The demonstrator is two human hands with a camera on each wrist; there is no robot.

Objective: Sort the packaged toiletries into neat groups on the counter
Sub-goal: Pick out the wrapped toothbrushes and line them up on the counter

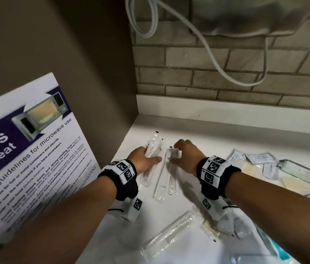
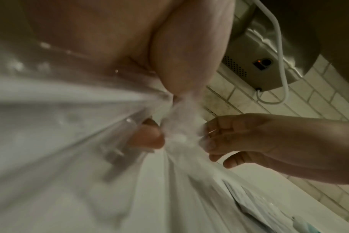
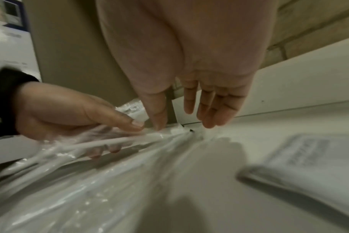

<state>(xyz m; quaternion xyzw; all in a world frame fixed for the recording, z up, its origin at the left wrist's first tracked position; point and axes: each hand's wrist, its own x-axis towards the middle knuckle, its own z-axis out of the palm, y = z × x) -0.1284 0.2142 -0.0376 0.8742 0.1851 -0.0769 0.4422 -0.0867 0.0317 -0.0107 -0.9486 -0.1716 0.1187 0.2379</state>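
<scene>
Two long clear toothbrush packets lie side by side near the counter's back left corner. My left hand [image 1: 148,157] grips the left packet [image 1: 155,143]. The thumb lies on top and the fingers show through the plastic from beneath in the right wrist view, where the left hand [image 3: 80,110] holds the packet [image 3: 133,109]. My right hand [image 1: 181,151] arches over the far end of the second packet [image 1: 164,180], fingers straight, tips touching it. In the right wrist view the right hand [image 3: 181,126] points down at this packet [image 3: 130,157]. In the left wrist view the held plastic [image 2: 60,118] fills the left side.
A boxed comb packet [image 1: 169,233] lies in front, and a small packet with a cream item [image 1: 210,227] sits beside it. Flat sachets [image 1: 261,159] are heaped at the right, with a teal item [image 1: 282,250] nearer. A microwave poster [image 1: 26,149] leans at the left. A white cable [image 1: 207,46] hangs on the brick wall.
</scene>
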